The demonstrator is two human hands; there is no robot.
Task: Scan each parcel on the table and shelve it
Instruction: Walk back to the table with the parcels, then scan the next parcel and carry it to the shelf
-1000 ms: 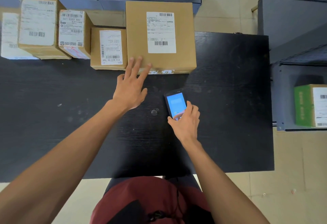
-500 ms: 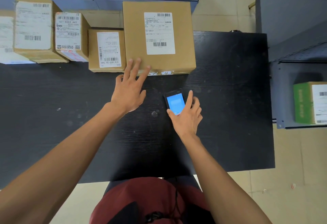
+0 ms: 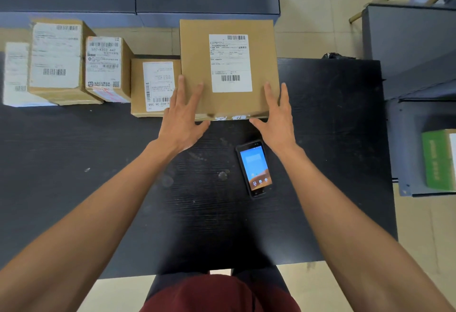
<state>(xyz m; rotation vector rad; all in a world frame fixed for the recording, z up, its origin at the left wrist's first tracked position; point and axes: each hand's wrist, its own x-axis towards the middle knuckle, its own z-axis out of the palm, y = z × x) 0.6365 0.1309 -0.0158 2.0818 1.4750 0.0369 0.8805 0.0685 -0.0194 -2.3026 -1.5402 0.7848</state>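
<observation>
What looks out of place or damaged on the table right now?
Nothing serious. The handheld scanner lies slightly askew on the black table, and pale smudges mark the tabletop beside it. The big parcel looks intact.

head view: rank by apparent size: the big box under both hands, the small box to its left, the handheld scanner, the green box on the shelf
1. big box
2. small box
3. handheld scanner
green box: cut off by the frame edge, so unranked.
</observation>
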